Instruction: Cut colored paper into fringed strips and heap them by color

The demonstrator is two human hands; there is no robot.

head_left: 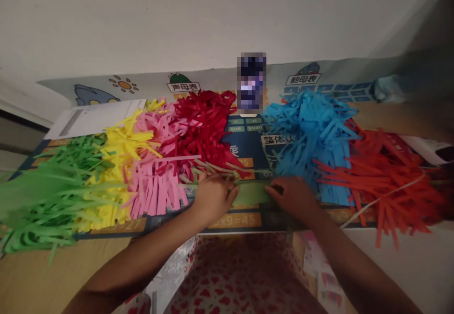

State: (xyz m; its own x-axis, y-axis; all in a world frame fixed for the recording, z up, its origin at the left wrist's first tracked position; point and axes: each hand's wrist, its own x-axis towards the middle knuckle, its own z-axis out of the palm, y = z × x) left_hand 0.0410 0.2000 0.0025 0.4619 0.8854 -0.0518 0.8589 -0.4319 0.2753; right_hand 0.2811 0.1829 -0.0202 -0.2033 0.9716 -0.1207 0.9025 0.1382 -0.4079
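A piece of light green fringed paper (252, 194) lies across the front middle of the table, stretched between my two hands. My left hand (215, 195) is closed on its left part, fingers curled, with thin cut strips sticking out behind the knuckles. At its right end, my right hand (296, 199) pinches the paper between thumb and fingers. Just left of my left hand lies a pink fringed paper bundle (158, 186), with a dark red fringed bundle (207, 134) behind it. Beyond my right hand spreads a blue fringed bundle (312, 134).
Yellow (106, 181) and green fringed bundles (49, 191) lie at the left, an orange-red one (386, 177) at the right with a pale cord (386, 195) across it. A blurred-out phone (251, 83) stands against the wall. White sheets (95, 120) lie back left on the printed mat.
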